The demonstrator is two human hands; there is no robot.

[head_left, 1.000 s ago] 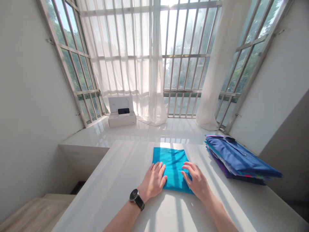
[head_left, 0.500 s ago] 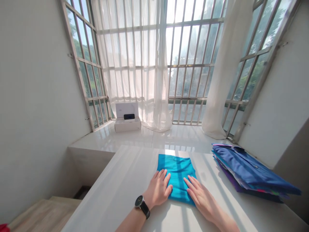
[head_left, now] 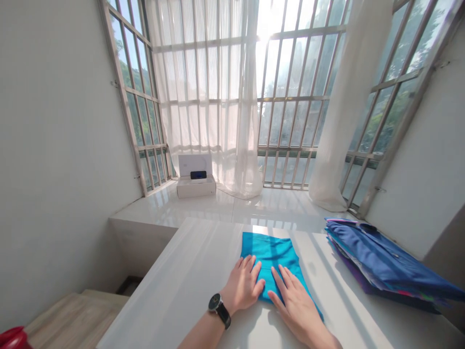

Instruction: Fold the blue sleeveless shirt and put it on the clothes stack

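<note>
A bright blue folded cloth (head_left: 271, 247) lies flat on the white table (head_left: 174, 286), with small wrinkles across it. On its left near side rests my left hand (head_left: 244, 283), palm down with fingers extended; a black-strapped watch (head_left: 220, 310) is on that wrist. My right hand (head_left: 293, 301) lies over the cloth's near right part, fingers stretched and spread. Past that hand, a corner of the cloth sticks out to the lower right. Both palms hide part of the near edge.
To the right sits a stack of folded dark blue garments (head_left: 388, 261). Beyond the table, on the sill (head_left: 152, 213), an open white box (head_left: 196, 188) has a dark phone-like object (head_left: 198, 175) on it. White curtains (head_left: 232, 121) hang before barred windows. A red object (head_left: 14, 338) shows lower left.
My right hand has slid left over the cloth, toward my left hand. The cloth's near right corner now extends farther toward me. The whole view has shifted slightly.
</note>
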